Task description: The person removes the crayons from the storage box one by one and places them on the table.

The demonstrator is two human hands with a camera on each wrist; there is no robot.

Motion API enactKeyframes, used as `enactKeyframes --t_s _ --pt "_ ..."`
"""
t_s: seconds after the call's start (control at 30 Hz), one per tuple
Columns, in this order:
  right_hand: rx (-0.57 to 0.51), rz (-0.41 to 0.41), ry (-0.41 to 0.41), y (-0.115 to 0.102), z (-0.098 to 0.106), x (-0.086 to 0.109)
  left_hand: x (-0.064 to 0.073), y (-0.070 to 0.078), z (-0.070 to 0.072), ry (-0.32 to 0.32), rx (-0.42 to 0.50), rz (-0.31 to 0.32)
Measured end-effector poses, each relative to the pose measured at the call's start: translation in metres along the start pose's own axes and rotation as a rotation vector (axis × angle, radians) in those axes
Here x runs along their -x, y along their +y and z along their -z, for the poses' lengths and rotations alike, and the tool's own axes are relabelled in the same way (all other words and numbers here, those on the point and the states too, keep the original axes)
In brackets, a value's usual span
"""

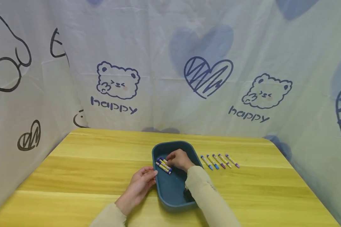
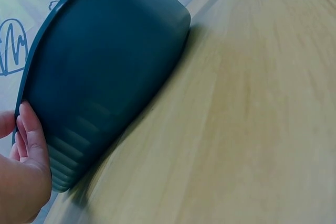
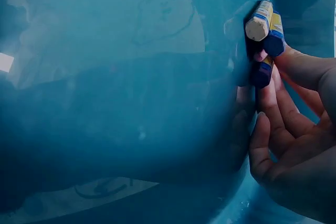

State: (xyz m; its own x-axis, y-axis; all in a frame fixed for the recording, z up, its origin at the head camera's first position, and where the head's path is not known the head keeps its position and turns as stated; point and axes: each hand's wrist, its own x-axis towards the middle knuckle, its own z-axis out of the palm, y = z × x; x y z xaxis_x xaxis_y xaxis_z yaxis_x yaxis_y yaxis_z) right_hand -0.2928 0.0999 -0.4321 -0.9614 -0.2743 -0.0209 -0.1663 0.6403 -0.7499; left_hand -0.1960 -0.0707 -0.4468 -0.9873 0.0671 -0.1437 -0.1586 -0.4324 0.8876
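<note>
A dark teal plastic bin (image 1: 173, 206) stands on the table, with several crayons (image 1: 164, 168) in yellow wrappers with dark blue ends lying together at its left inner side. My left hand (image 1: 142, 182) grips the bin's left rim, thumb over the edge and fingers along the outer wall. In the left wrist view that outer wall (image 2: 110, 56) fills much of the picture. My right hand (image 1: 179, 159) reaches into the bin and pinches at the crayons. Close up in the right wrist view, thumb and fingers are at a small bundle of crayons (image 3: 266, 30), partly hiding it.
Right of the bin, several more crayons (image 1: 220, 161) lie in a slanted row on the yellow wood-grain table (image 1: 102, 157). A white cloth (image 1: 159, 63) printed with hearts and bears hangs behind and on both sides. A dark object (image 1: 188, 195) shows beside my right sleeve inside the bin.
</note>
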Motion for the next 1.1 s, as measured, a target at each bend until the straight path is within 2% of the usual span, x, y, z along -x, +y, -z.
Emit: enactKeyframes --t_s 0.27,0.47,0.6,0.83,1.1 --pt "0.039 0.001 -0.009 0.002 0.001 -0.002 0.000 -0.001 0.000 -0.006 0.007 -0.010" --pt "-0.022 -0.057 -0.012 -0.001 0.005 0.000 -0.001 -0.002 -0.001 -0.013 0.013 -0.015" --pt "-0.037 -0.037 0.005 0.000 0.006 0.000 -0.001 -0.002 -0.001 -0.009 0.018 -0.016" --pt "-0.067 -0.067 0.026 0.000 0.005 -0.002 0.000 -0.001 0.000 0.000 0.005 -0.011" --pt "-0.047 0.007 0.069 -0.007 0.009 -0.001 -0.001 -0.001 0.000 -0.011 0.014 -0.030"
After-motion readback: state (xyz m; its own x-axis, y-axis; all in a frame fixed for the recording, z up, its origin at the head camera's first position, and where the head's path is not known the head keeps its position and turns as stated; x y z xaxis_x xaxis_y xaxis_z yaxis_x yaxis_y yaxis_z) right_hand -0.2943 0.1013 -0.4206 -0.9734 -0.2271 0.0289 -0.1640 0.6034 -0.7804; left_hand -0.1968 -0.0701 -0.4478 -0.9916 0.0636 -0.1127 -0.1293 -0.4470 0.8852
